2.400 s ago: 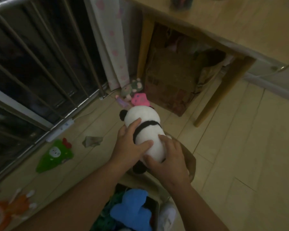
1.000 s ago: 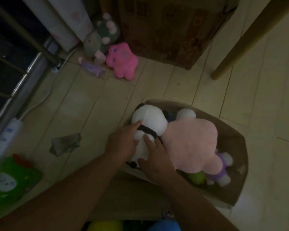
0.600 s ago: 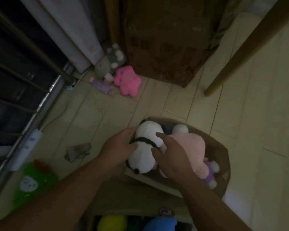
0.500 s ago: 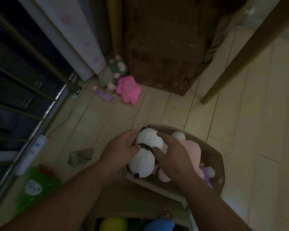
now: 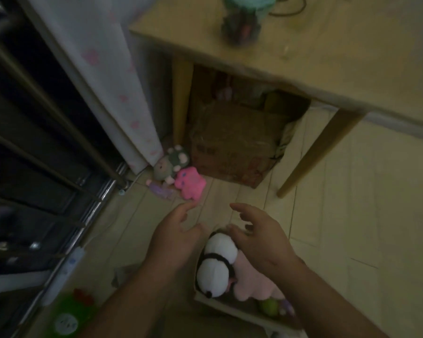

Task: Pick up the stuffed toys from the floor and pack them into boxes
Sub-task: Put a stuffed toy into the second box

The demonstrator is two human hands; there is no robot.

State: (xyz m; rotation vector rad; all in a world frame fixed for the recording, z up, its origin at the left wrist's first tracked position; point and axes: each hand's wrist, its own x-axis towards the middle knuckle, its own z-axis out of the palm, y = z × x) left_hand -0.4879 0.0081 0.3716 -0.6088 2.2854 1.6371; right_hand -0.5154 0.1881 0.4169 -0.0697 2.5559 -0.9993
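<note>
The white and black stuffed panda toy (image 5: 215, 264) lies in the small brown cardboard box (image 5: 230, 308) on the pale wooden floor (image 5: 352, 215). It is at the left end of the box, with its head pointing away from the person. It touches a big soft pink stuffed toy (image 5: 252, 281) that lies next to it in the same box. A little round green thing (image 5: 269, 307) shows in the box too, but it is too dark to tell what it is. The left hand (image 5: 178, 235) is just above the left side of the box. Its fingers are loose and spread, and it holds nothing. The right hand (image 5: 259, 237) is above the panda's head, also with spread fingers and nothing in it. More toys lie on the floor farther away, by the white curtain with pink flowers (image 5: 112, 81). They are a bright pink star-shaped plush toy (image 5: 189, 182), a grey-green mushroom toy with pink spots (image 5: 171, 162) and a small purple toy (image 5: 160, 190), all close together. A flat green toy with a white face (image 5: 69, 315) lies at the lower left, near a white power strip (image 5: 64, 272). A big brown cardboard box (image 5: 232, 147) stands under the light wooden table (image 5: 303, 57).
</note>
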